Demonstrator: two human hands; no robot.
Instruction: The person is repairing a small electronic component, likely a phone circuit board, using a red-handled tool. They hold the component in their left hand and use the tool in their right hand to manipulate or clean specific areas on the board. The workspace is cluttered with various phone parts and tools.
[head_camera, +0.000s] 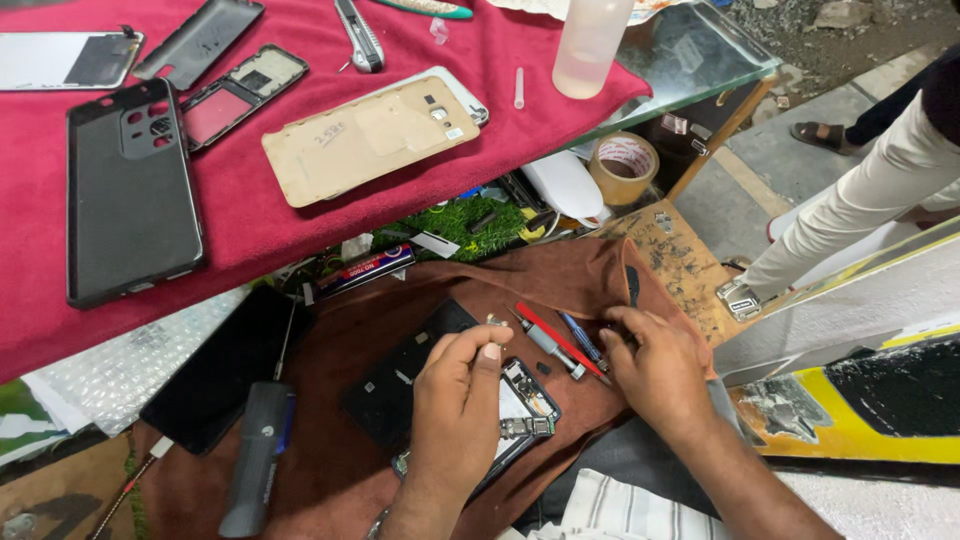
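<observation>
On the brown cloth, near its middle: opened phone (520, 410).
Left hand (455, 420): pinching a tiny part (496, 322) above the phone; could drop it into the folds.
Right hand (655, 365): fingers curled on the screwdrivers (565, 345); could roll off the cloth's right edge.

A soft, matt brown cloth (350, 470) carries an opened phone (520, 410) with bare metal and circuit parts. Red felt-like cloth (250, 220) covers the glass counter (700, 50). A matt black plastic case (130, 200), a tan papery back cover (370, 140), and crinkled bubble wrap (110, 370) lie nearby.
</observation>
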